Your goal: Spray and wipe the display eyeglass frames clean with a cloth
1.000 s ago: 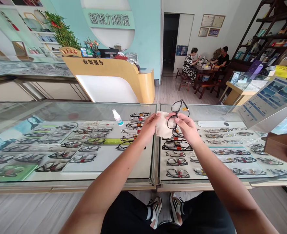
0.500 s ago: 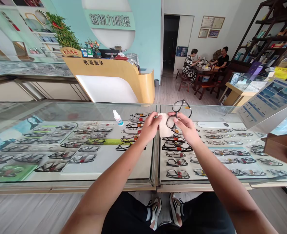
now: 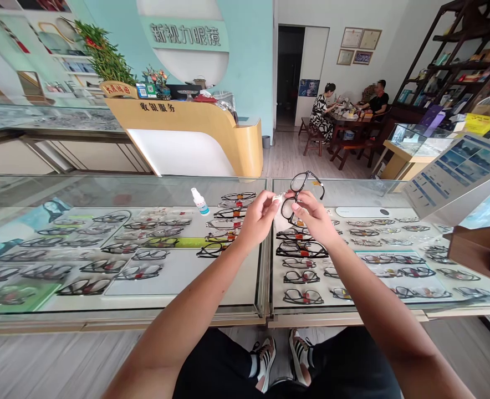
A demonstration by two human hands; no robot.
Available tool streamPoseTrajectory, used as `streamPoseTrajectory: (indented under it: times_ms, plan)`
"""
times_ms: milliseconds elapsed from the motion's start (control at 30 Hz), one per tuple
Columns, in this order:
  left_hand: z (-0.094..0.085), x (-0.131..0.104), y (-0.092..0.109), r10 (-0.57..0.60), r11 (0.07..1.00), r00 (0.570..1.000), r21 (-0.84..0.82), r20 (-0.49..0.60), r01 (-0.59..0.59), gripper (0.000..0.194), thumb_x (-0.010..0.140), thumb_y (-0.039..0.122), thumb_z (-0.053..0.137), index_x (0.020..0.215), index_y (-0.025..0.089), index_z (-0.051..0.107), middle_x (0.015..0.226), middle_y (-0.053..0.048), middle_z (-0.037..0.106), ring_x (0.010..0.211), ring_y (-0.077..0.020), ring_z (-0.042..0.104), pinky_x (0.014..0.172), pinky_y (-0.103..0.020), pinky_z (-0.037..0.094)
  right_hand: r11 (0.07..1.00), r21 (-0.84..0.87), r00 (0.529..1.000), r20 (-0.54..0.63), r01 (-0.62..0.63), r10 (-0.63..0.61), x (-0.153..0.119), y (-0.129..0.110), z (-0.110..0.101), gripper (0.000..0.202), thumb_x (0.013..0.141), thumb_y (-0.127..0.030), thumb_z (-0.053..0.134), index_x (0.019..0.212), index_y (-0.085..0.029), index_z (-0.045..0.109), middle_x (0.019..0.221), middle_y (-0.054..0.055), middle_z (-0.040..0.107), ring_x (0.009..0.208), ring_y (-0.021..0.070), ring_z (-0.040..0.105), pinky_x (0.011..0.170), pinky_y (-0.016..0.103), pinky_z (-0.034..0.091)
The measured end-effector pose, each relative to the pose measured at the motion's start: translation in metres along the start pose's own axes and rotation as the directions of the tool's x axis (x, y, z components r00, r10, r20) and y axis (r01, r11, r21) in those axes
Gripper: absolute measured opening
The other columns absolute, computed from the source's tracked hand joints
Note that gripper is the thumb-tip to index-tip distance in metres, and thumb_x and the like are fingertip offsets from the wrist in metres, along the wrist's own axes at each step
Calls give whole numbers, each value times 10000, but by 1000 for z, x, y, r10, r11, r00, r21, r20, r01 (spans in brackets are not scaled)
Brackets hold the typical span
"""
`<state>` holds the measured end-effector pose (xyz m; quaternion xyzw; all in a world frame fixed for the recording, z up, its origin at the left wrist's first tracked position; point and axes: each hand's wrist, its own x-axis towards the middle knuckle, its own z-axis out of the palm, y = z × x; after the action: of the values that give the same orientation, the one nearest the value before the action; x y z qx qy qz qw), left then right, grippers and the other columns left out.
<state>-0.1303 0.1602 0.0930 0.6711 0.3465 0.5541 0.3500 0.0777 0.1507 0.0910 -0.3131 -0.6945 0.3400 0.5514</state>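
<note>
Above the glass counter my left hand pinches a pale cloth, its fingers closed on the upper part. Beside it, my right hand grips dark-framed glasses by the lower rim, tilted with one lens above the other. The cloth hangs between my left fingers and the lower lens; whether it touches the lens I cannot tell. A small white spray bottle with a blue label stands on the counter to the left of my hands.
Rows of glasses lie inside the glass display counter. At the right a printed display board leans above a brown box. Farther back are a cashier desk and two people seated at a wooden table.
The cloth is now bunched and partly folded in my left fingers, where before it hung flatter and wider. The glasses have shifted slightly left and tilted a little.
</note>
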Motion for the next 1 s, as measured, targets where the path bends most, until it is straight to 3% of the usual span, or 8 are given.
streamPoseTrajectory:
  times_ms: [400, 600, 800, 933, 1000]
  plan:
    - [1, 4, -4, -21, 996, 1000, -87, 2, 21, 658, 907, 901, 780, 973, 253, 691, 819, 8, 599, 737, -175, 515, 687, -312, 423, 999, -42, 997, -79, 9, -12, 0, 8, -1, 502, 1038, -766, 758, 1263, -332, 869, 1497, 126, 678, 1567, 327, 580, 1341, 529, 481]
    - [1, 2, -5, 3, 994, 1000, -108, 26, -1, 598, 951, 841, 782, 1021, 253, 697, 856, 0, 637, 770, -177, 561, 720, -298, 477, 1000, 9, 992, -121, -30, 30, 0, 7, 0, 541, 1017, -791, 765, 1291, -337, 875, 1449, 110, 674, 1403, 311, 651, 1209, 497, 582]
    - [3, -3, 1, 56, 989, 991, -142, 118, -39, 508, 966, 732, 829, 998, 234, 733, 1208, -103, 761, 1071, -239, 712, 907, -328, 589, 998, 52, 992, -121, -36, 42, -2, 2, 4, 516, 1015, -763, 788, 1291, -340, 891, 1436, 107, 685, 1369, 304, 659, 1160, 484, 604]
    - [3, -3, 3, 70, 994, 996, -92, 50, -65, 568, 1030, 770, 717, 934, 218, 807, 1278, -149, 749, 1157, -274, 728, 938, -353, 621, 996, 68, 993, -100, -58, 64, -1, 1, 5, 548, 1007, -782, 783, 1297, -331, 897, 1449, 105, 700, 1356, 309, 668, 1151, 487, 610]
    - [4, -3, 3, 79, 992, 997, -96, 20, -77, 508, 1027, 710, 761, 931, 214, 817, 1285, -151, 736, 1192, -284, 734, 943, -357, 635, 995, 77, 994, -82, -65, 72, -1, -1, 6, 558, 1013, -782, 775, 1305, -322, 900, 1438, 103, 710, 1367, 310, 663, 1188, 494, 592]
